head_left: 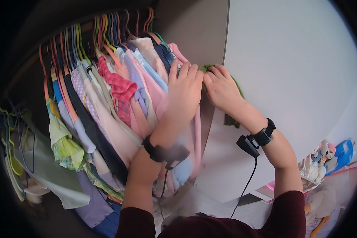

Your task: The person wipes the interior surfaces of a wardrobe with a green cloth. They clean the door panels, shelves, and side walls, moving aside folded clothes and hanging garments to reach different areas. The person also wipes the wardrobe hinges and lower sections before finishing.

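A dark green cloth point(231, 120) hangs in front of the white panel, its upper edge bunched between my two hands. My right hand point(223, 85) is closed on it, fingers bent over the top, and covers much of the cloth. Close beside it is my left hand point(185, 81), with its back showing and its fingers curled. These fingers meet the left end of the cloth, near a denim garment point(164, 55) and a pink garment point(177, 52) on the rail. What lies under the left fingers is hidden. A dark band with a small black device sits on each wrist.
Clothes on coloured hangers point(103, 29) crowd the rail at left, including a red checked garment point(119, 89). Further left hang a grey-green garment point(57, 174) and bare hangers. A large white panel point(289, 59) fills the right. Soft toys point(325, 150) and a blue package point(341, 154) lie lower right.
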`<state>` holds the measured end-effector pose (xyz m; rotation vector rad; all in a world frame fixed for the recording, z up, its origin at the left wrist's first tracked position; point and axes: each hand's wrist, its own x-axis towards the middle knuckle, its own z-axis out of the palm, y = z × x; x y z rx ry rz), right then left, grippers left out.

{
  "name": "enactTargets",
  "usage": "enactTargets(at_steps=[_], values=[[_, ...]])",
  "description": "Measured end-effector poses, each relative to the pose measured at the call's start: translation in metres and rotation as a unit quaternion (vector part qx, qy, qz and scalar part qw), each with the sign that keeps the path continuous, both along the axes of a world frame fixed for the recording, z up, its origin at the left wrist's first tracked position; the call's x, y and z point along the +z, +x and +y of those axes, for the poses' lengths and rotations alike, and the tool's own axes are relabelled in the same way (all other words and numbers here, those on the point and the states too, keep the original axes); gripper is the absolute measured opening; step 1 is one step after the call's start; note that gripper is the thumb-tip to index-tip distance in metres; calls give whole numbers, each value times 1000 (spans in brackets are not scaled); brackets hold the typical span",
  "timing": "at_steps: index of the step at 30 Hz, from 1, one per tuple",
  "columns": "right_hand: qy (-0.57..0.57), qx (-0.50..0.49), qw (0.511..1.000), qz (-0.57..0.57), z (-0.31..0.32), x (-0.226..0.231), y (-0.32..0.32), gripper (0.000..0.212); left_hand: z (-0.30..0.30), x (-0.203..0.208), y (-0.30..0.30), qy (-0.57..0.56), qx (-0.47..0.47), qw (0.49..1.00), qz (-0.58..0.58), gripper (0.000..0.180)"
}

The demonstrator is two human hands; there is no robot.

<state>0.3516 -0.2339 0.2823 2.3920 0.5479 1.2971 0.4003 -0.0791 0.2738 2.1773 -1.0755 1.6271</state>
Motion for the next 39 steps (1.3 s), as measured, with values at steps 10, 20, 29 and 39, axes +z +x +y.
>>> enactTargets(at_steps=[10,20,29,39], values=[[-10,-43,999,-4,11,-9,2,34,-1,0,2,-27,-12,999,-44,43],[-21,-103,994,-24,6,-18,-21,35,-2,-3,5,-40,-53,998,-18,46],[-55,-54,995,-59,15,-20,9,38,-4,-3,4,-20,-65,997,30,46],[-25,-160,987,-6,-3,-47,-65,46,-2,-7,6,-26,-93,995,21,49]])
